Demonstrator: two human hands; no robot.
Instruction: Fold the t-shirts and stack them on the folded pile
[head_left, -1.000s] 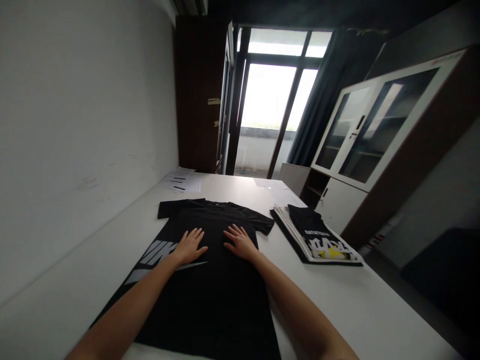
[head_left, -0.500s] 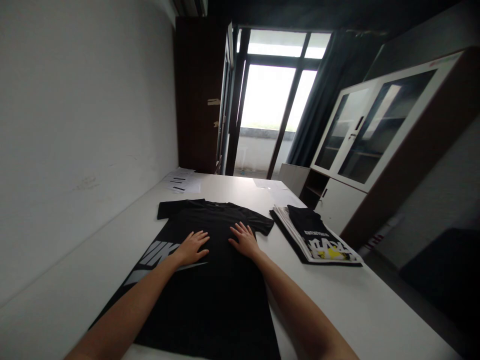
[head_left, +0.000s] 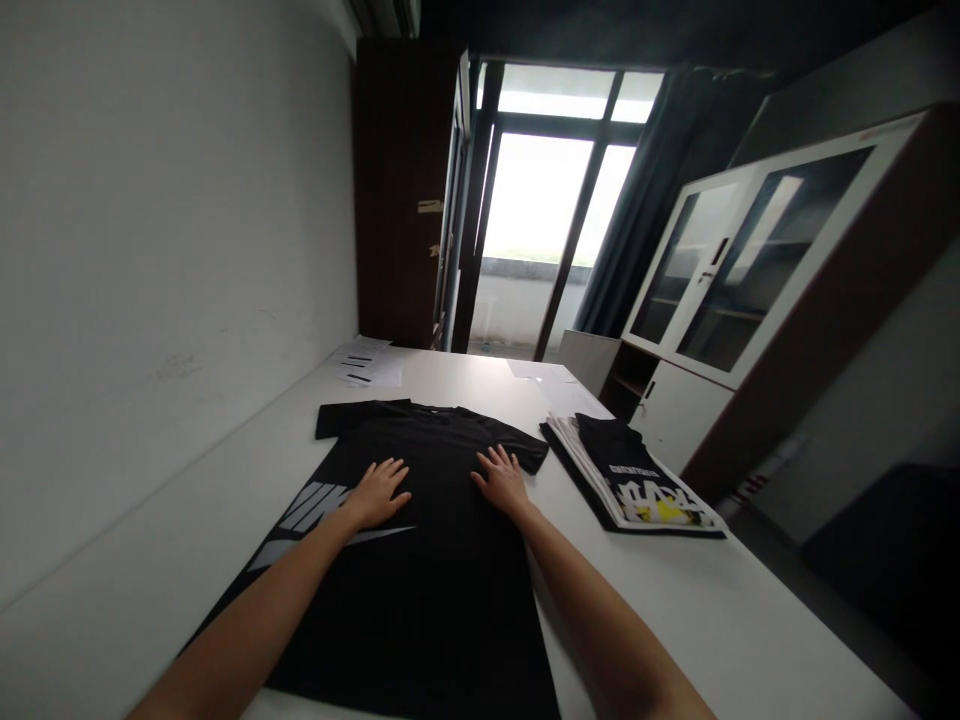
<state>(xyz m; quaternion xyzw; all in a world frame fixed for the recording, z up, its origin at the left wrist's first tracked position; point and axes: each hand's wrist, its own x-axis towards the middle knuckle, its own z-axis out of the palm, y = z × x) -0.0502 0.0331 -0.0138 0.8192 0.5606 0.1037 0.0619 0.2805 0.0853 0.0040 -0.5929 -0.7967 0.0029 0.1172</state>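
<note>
A black T-shirt (head_left: 442,590) lies spread flat on the white table, its collar at the far end and both short sleeves out to the sides. Grey lettering and a swoosh run across its chest, partly covered by my left forearm. My left hand (head_left: 377,493) rests palm down on the shirt near the print, fingers spread. On the right side of the chest, just below the sleeve, my right hand (head_left: 501,480) also lies flat with its fingers apart. Neither hand grips the cloth.
A stack of folded shirts (head_left: 630,475) sits to the right on the table (head_left: 697,620). Papers (head_left: 367,362) lie at the far left, and more sheets (head_left: 541,371) at the far edge. A wall borders the left side; a glass-door cabinet (head_left: 742,270) stands beyond the right edge.
My hands have slid slightly apart over the shirt, the left one a little to the left and the right one toward the right side. The shirt stays in place.
</note>
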